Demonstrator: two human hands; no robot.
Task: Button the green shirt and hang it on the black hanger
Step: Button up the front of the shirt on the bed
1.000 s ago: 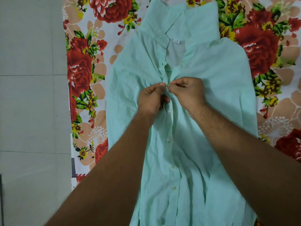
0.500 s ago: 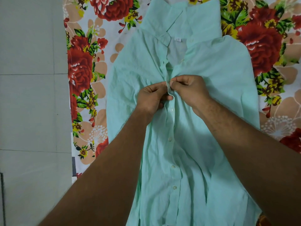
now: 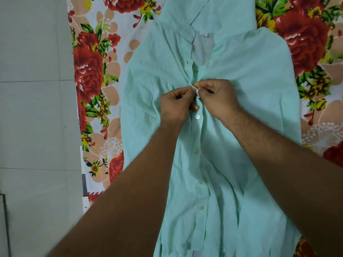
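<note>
Floral bedsheet [image 3: 92, 75] beside grey floor tiles carries the green shirt [image 3: 250, 86]. Left hand [image 3: 175, 106] and right hand [image 3: 219, 99] meet, both pinching its placket, collar toward the far edge.

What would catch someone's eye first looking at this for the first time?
A pale green shirt lies spread down the middle. The left hand and right hand pinch its front edges together mid-chest. Underneath, a loud sheet with red roses shows on both sides.
</note>
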